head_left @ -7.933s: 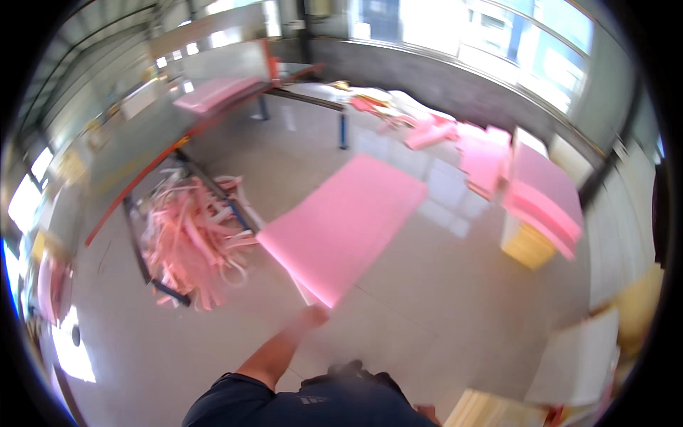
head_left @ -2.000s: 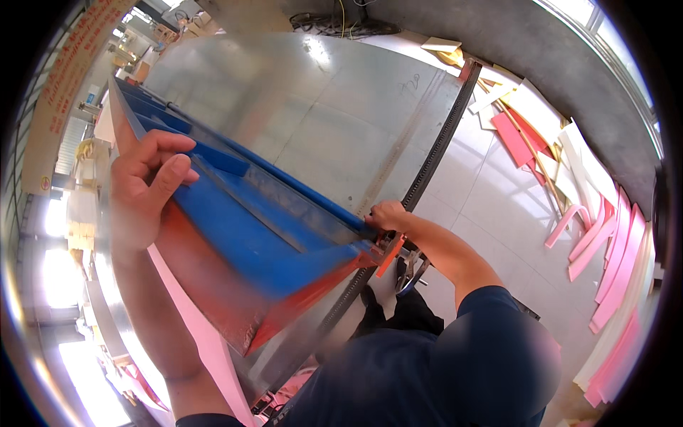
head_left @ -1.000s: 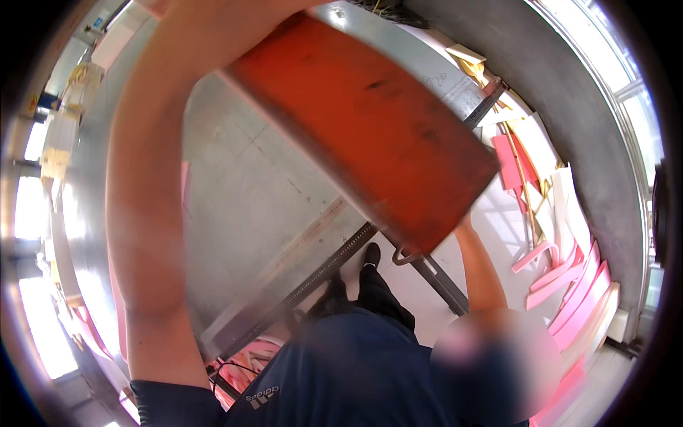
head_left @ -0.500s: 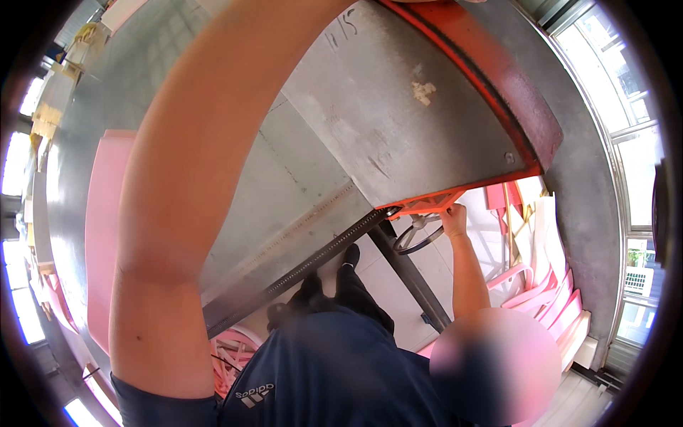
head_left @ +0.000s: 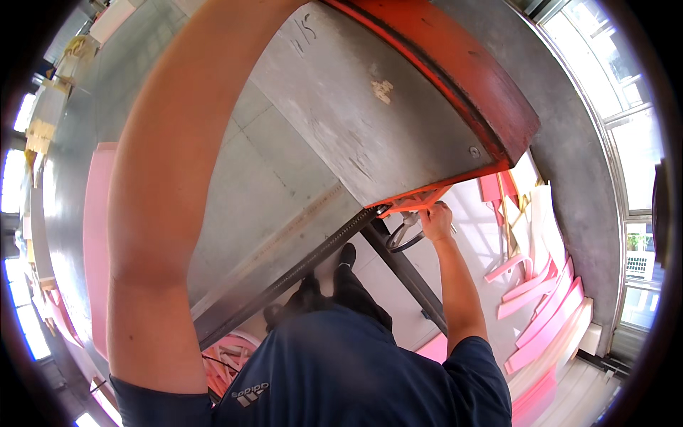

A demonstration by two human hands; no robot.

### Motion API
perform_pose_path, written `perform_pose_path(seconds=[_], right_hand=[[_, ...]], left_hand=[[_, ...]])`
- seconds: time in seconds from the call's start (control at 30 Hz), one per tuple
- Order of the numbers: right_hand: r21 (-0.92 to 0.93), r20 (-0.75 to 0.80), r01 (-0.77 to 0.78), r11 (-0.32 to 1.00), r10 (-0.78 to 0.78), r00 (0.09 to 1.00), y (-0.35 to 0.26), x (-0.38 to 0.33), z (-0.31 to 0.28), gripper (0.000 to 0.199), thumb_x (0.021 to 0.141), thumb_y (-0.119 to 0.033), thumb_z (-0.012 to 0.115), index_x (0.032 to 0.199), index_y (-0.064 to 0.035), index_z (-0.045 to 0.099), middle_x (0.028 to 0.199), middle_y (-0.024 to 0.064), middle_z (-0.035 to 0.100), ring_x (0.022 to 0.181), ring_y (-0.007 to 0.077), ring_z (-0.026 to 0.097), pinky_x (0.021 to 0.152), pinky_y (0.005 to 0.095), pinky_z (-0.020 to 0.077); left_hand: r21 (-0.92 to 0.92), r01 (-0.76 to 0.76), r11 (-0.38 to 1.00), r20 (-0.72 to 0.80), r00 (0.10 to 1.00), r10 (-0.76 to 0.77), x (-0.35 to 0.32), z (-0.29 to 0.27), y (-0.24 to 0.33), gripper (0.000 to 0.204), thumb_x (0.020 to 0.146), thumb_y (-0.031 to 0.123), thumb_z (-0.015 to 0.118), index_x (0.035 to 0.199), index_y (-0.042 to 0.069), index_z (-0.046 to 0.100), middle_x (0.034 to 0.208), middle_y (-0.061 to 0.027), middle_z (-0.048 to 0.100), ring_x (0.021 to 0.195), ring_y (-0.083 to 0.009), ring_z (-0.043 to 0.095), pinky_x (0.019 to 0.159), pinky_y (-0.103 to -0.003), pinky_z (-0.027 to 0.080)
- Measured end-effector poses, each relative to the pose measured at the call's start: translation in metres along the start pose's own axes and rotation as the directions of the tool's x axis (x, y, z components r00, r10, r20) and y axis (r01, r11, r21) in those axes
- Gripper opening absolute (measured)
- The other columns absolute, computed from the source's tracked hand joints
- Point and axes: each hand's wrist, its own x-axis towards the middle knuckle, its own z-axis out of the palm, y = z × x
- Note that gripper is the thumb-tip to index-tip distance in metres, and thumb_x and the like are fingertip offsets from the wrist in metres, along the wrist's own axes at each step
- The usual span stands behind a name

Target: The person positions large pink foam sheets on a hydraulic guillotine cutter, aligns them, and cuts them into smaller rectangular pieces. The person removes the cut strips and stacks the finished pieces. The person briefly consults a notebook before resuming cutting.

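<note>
At the front edge of a grey metal table, my right hand (head_left: pixel 435 220) is closed round the rim of a handwheel (head_left: pixel 405 238) with a dark ring and metal spokes. The wheel sits below an orange-red bracket (head_left: pixel 413 201), partly hidden by the hand. Above it is a grey metal plate (head_left: pixel 370 107) with scratches and a pale worn spot. A thick red machine housing (head_left: pixel 477 78) curves along the plate's far right side. My left forearm (head_left: pixel 167 121) reaches up across the table and leaves the picture at the top, so my left hand is hidden.
A pink slab (head_left: pixel 97 235) lies on the left part of the table (head_left: pixel 277 156). Pink and white strips (head_left: pixel 544 306) are piled at the right, with more pink scraps (head_left: pixel 228 356) below the table edge. A dark table leg (head_left: pixel 405 274) stands beside my feet (head_left: pixel 346 255). Windows line the right.
The plate and red housing sit a little further left in the picture, as the view has shifted. My right hand stays at the handwheel, its grip and wrist slightly turned. The left hand remains out of sight.
</note>
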Motion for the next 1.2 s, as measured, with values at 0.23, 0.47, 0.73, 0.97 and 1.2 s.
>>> perform_pose_path(seconds=[0.23, 0.47, 0.73, 0.97, 1.2], right_hand=[[-0.071, 0.133, -0.060, 0.996, 0.069, 0.989, -0.003, 0.004, 0.002, 0.032, 0.086, -0.027, 0.065, 0.063, -0.0047, 0.065, 0.065, 0.0142, 0.066, 0.070, 0.0384, 0.063, 0.066, 0.0480, 0.0505], [0.420, 0.334, -0.436, 0.796, 0.311, 0.890, 0.020, 0.081, 0.012, 0.024, 0.094, -0.024, 0.057, 0.097, -0.0065, 0.072, 0.078, 0.0121, 0.072, 0.076, 0.0320, 0.069, 0.066, 0.0404, 0.0541], [0.196, 0.513, -0.327, 0.924, 0.188, 0.837, -0.020, 0.115, 0.061, 0.024, 0.094, -0.023, 0.056, 0.098, -0.0049, 0.072, 0.078, 0.0112, 0.070, 0.069, 0.0282, 0.065, 0.059, 0.0390, 0.0512], [0.155, 0.526, -0.341, 0.927, 0.214, 0.823, -0.041, 0.098, 0.077, 0.025, 0.095, -0.023, 0.056, 0.098, -0.0035, 0.072, 0.079, 0.0104, 0.069, 0.062, 0.0249, 0.061, 0.053, 0.0377, 0.0486], [0.177, 0.381, -0.470, 0.865, 0.380, 0.843, -0.034, 0.052, 0.044, 0.026, 0.096, -0.022, 0.056, 0.099, -0.0021, 0.071, 0.079, 0.0096, 0.068, 0.056, 0.0215, 0.058, 0.047, 0.0364, 0.0460]], left_hand=[[0.015, 0.011, 1.000, 0.009, 1.000, -0.011, 0.007, 0.012, -0.007, 0.045, 0.090, 0.044, 0.068, 0.086, -0.001, 0.073, 0.083, -0.0195, 0.071, 0.082, -0.0305, 0.069, 0.078, -0.040, 0.053], [-0.003, 0.090, 0.996, 0.054, 0.995, -0.090, 0.005, 0.010, -0.001, 0.042, 0.090, 0.040, 0.068, 0.087, -0.002, 0.072, 0.080, -0.0186, 0.070, 0.081, -0.0271, 0.070, 0.076, -0.039, 0.053], [0.007, -0.002, 1.000, -0.031, 1.000, 0.003, -0.043, -0.051, -0.010, 0.044, 0.082, 0.051, 0.071, 0.086, 0.007, 0.076, 0.086, -0.0116, 0.073, 0.087, -0.0293, 0.069, 0.079, -0.039, 0.054], [0.005, 0.098, 0.995, -0.045, 0.994, -0.098, -0.071, -0.076, 0.017, 0.034, 0.080, 0.042, 0.071, 0.085, 0.009, 0.076, 0.087, -0.0124, 0.073, 0.092, -0.0318, 0.069, 0.083, -0.043, 0.054], [-0.057, 0.034, 0.998, -0.118, 0.992, -0.040, -0.106, -0.091, 0.030, 0.034, 0.080, 0.041, 0.072, 0.090, 0.009, 0.074, 0.090, -0.0113, 0.073, 0.093, -0.0327, 0.068, 0.084, -0.042, 0.053]])
